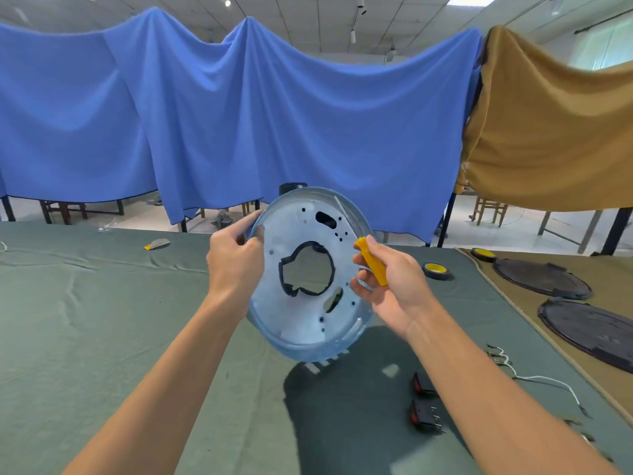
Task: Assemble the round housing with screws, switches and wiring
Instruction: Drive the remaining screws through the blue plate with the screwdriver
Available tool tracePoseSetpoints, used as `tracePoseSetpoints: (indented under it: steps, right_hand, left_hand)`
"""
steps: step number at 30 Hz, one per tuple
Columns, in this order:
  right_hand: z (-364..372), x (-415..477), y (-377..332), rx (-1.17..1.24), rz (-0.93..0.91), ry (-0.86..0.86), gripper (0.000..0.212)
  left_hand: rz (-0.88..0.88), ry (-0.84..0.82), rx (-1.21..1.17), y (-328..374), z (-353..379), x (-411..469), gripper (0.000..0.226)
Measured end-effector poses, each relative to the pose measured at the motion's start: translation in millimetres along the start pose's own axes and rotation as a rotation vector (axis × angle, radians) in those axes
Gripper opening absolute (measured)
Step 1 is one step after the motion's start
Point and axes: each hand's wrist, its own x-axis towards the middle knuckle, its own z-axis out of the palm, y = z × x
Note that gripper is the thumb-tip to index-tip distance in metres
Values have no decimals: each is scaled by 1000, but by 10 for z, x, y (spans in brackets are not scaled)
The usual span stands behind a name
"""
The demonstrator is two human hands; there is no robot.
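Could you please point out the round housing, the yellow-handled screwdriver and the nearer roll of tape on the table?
round housing [301, 313]: head view, on its pale inner face below the central opening.
yellow-handled screwdriver [375, 265]: head view, on the yellow handle.
nearer roll of tape [436, 270]: head view, on its yellow top.

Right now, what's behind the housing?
A dark object peeks above the housing's top rim; most of it is covered, so I can't identify it. Through the centre hole only green table cloth shows. The left hand grips its left rim.

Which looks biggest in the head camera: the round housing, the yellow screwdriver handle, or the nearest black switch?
1. Round housing, by far.
2. Yellow screwdriver handle.
3. Nearest black switch.

Handle and switch look almost alike, so their order is unsure.
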Motion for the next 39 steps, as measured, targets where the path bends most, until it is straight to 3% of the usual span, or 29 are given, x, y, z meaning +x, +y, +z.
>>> tracePoseSetpoints:
  steps: [7, 14, 17, 20, 26, 30, 34, 39]
  right_hand:
    - [-164, -137, 67, 102, 19, 27, 21]
    - [-468, -194, 211, 183, 40, 210, 22]
    - [-583, -193, 293, 125, 47, 264, 20]
    - [-655, -192, 367, 68, 47, 335, 17]
    - [-700, -164, 478, -2, 43, 432, 17]
    - [-687, -124, 522, -46, 46, 439, 17]
    - [-655, -62, 592, -146, 31, 432, 18]
    - [-546, 20, 672, -428, -1, 278, 26]
  left_hand:
    - [396, 47, 399, 67, 74, -177, 49]
    - [806, 33, 707, -174, 139, -327, 53]
    - [948, -16, 802, -327, 182, -384, 51]
    - [1076, -74, 885, -539, 225, -449, 33]
    - [1269, -229, 954, -972, 218, -549, 45]
    - [1334, -320, 979, -1119, 201, -573, 44]
    - [1277, -350, 978, -1180, 205, -548, 32]
    - [1185, -379, 882, -1206, 203, -550, 36]
